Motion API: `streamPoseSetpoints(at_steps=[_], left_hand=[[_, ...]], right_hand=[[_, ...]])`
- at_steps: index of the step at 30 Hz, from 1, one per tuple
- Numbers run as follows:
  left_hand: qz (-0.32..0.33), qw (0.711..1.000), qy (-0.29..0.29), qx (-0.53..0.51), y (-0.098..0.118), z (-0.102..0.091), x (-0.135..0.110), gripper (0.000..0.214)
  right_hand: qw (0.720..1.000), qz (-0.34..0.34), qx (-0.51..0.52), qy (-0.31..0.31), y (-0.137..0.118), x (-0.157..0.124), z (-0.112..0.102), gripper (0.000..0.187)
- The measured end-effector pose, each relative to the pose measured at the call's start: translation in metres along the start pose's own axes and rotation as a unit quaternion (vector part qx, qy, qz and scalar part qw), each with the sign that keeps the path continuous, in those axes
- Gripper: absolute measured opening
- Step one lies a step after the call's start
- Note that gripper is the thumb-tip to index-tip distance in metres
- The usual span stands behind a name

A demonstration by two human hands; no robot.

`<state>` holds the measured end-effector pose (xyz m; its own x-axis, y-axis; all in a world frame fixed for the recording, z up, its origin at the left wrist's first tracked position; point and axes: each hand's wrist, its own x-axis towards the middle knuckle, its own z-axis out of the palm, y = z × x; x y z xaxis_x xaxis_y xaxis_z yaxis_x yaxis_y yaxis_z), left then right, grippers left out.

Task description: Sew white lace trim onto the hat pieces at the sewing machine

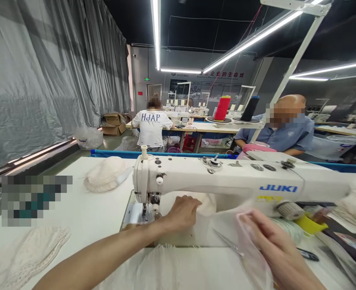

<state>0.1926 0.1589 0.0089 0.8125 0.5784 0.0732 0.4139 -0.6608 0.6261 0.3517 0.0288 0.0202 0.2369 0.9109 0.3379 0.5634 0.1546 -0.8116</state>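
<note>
Under the arm of the white sewing machine (214,177), my left hand (184,211) has its fingers bent down at the edge of a cream fabric piece (207,204). The fingertips are partly hidden. My right hand (265,237), blurred, pinches a thin translucent white sheet (252,245); I cannot tell whether it is plastic or sheer cloth. Between the hands lies a pointed metal tool (228,241), its rear part covered by the sheet. Pale gathered fabric (154,268) spreads at the front edge, below my left forearm.
Cream fabric pieces lie at the table's back left (105,174) and an eyelet-edged piece (36,253) at front left. A yellow holder (311,223), a thread cone (289,231) and a dark-handled tool (307,254) sit at right. Two people (152,125) (289,129) work beyond.
</note>
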Motion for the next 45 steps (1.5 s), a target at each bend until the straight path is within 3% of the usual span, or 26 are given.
streamPoseSetpoints(at_steps=[3,5,7,11,14,17,22,31,34,39,42,43,45], left_hand=[[0.026,0.989,-0.055,-0.138,0.032,-0.005,-0.038,0.04],[-0.008,0.938,-0.111,-0.329,0.05,-0.009,-0.07,0.046],[-0.083,0.902,-0.093,-0.414,0.06,-0.015,-0.101,0.041],[-0.177,0.889,-0.03,-0.421,0.058,-0.031,-0.163,0.035],[-0.18,0.854,-0.046,-0.485,0.049,-0.033,-0.202,0.044],[-0.194,0.818,-0.063,-0.538,0.04,-0.02,-0.228,0.055],[-0.215,0.83,-0.072,-0.51,0.029,-0.003,-0.248,0.022],[-0.223,0.832,-0.1,-0.498,0.017,-0.011,-0.262,0.035],[-0.221,0.839,-0.088,-0.489,0.014,-0.007,-0.266,0.029],[-0.209,0.849,-0.017,-0.486,0.009,0.0,-0.28,0.021],[-0.177,0.874,-0.033,-0.45,0.008,0.002,-0.286,0.014],[-0.164,0.883,-0.033,-0.438,0.008,0.002,-0.285,0.018],[-0.149,0.884,-0.021,-0.442,0.011,0.003,-0.28,0.053]], right_hand=[[0.997,0.032,0.007,-0.066,-0.028,-0.007,0.007,0.045],[0.995,0.035,0.013,-0.088,-0.043,-0.015,0.015,0.05],[0.986,0.037,0.037,-0.158,-0.053,-0.03,0.022,0.053],[0.963,0.036,0.051,-0.261,-0.066,-0.069,0.037,0.042],[0.954,0.06,0.08,-0.282,-0.075,-0.089,0.06,0.037],[0.949,0.035,0.092,-0.3,-0.083,-0.098,0.088,0.041],[0.952,0.022,0.072,-0.298,-0.085,-0.105,0.115,0.04],[0.95,0.034,0.047,-0.305,-0.085,-0.109,0.131,0.043],[0.946,0.045,0.051,-0.318,-0.084,-0.107,0.131,0.042],[0.892,0.014,0.095,-0.442,-0.083,-0.105,0.119,0.037],[0.904,0.055,0.121,-0.406,-0.085,-0.104,0.113,0.031],[0.906,0.075,0.126,-0.397,-0.086,-0.105,0.113,0.029],[0.909,0.085,0.11,-0.393,-0.088,-0.106,0.116,0.024]])
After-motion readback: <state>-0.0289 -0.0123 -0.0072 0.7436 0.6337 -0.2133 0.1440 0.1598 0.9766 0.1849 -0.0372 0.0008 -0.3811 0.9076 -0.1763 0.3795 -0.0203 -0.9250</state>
